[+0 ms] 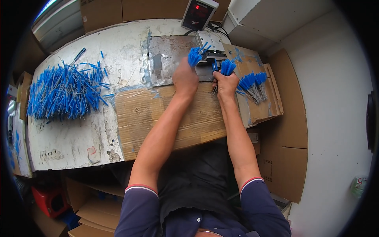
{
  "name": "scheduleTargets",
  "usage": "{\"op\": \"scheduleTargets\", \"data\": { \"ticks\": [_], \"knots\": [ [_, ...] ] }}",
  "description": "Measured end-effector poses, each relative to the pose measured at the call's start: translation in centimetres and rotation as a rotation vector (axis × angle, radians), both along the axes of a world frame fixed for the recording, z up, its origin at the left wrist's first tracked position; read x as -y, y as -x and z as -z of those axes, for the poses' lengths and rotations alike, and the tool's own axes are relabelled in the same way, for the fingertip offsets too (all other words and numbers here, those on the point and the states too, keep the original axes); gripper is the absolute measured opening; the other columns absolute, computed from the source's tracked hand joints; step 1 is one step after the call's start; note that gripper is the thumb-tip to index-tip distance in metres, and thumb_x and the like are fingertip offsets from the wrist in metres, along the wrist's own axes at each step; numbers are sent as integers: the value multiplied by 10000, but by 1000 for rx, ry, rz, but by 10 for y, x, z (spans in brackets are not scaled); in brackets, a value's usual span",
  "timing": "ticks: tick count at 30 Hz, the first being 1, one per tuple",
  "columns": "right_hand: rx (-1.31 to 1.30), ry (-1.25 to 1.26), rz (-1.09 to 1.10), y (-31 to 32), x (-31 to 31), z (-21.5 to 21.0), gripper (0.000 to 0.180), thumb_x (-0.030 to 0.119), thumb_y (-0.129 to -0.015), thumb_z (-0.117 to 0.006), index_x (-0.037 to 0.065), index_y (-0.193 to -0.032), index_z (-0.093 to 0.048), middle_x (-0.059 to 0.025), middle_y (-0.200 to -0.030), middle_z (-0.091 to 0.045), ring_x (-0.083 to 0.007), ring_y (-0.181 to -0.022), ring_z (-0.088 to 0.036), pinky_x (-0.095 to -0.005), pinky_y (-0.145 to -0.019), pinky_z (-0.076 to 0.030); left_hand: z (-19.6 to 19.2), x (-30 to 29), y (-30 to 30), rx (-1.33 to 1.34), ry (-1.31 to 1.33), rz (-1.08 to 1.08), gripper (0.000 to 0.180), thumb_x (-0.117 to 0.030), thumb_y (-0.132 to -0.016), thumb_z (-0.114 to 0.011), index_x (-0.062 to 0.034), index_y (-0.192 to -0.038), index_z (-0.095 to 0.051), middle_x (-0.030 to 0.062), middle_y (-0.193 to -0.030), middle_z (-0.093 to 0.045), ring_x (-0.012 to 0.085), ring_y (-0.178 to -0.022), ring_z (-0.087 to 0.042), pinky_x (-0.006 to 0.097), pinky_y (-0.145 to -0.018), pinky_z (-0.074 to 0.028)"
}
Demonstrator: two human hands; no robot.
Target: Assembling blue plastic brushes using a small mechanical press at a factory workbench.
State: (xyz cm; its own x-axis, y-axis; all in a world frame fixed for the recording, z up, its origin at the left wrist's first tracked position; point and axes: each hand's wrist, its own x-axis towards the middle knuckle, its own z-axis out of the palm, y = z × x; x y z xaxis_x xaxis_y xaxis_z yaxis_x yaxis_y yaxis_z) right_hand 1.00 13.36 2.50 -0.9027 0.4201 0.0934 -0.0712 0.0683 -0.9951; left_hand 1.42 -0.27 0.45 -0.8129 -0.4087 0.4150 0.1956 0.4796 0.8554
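My left hand (185, 80) is closed around a bundle of thin wires with blue ends (194, 56), which stick up above the fist toward a small metal press (211, 41). One or two pieces jut out of this bundle toward the press. Just to the right, my right hand (226, 84) grips a second bundle of blue-ended wires (227, 66). A few more blue pieces show by its thumb, in front of the press. The bare wire parts are mostly hidden in both fists.
A big loose heap of blue-ended wires (65, 93) lies on the worn white table (79, 138) at left. Sorted bundles (254, 85) rest on cardboard at right. A counter with a red display (199, 15) stands behind the press. Taped cardboard (134, 118) covers the table's near edge.
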Motion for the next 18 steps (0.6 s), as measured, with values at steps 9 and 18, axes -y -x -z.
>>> {"op": "scheduleTargets", "data": {
  "ticks": [9, 18],
  "knots": [
    [42, 7, 13, 3, 0, -3, 129, -44, -739, -728, 1, -784, -616, -59, -635, -616, -138, -470, -585, -276, -384, -467, -5, 1, 1, -163, 22, -50, 223, -31, -873, -599, -63, -1093, -615, 190, -908, -672, 416, -878, -635, 513, -774, -479],
    [56, 285, -45, -4, -4, -11, 98, -18, -784, -733, -17, -825, -644, -92, -702, -658, -165, -534, -640, -297, -435, -565, 2, -2, 2, -126, 248, 62, 130, -26, -834, -585, -43, -960, -615, 171, -856, -644, 401, -845, -604, 515, -763, -447]
  ]
}}
